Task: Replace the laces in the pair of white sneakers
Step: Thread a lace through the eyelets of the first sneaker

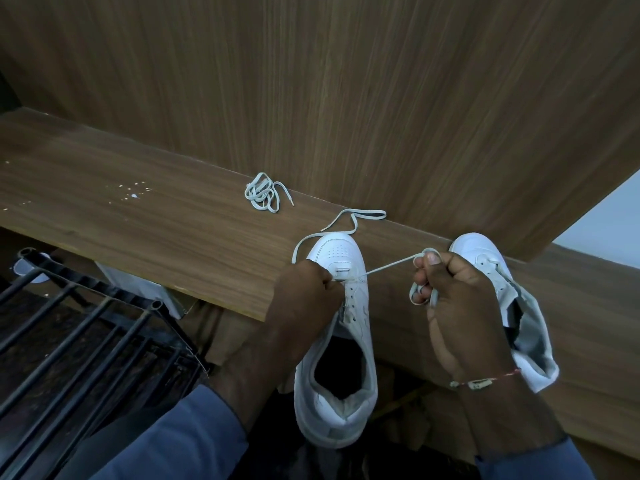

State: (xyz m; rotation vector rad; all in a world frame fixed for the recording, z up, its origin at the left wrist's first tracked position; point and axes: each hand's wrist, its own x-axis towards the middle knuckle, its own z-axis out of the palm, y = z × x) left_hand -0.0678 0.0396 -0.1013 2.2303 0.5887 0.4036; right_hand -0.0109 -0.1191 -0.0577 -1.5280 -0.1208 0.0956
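Left hand [304, 289] pinches the white lace [388, 266] at the far eyelets of the left sneaker [362, 323]; right hand [460, 306], fingers curled round it, holds it taut rightward. Best kept flat, ends even.

You're working in dim, flat light with a cool cast, and the shadows on the table [138, 188] are faint and soft. The brightest patch is the pale wall [609, 226] at your right edge. Below the table, the black rack [86, 334] sinks into near-darkness. The wide lens bows straight edges toward the corners. Fine detail on the nearer white sneaker [362, 317] looks soft and slightly smeared.
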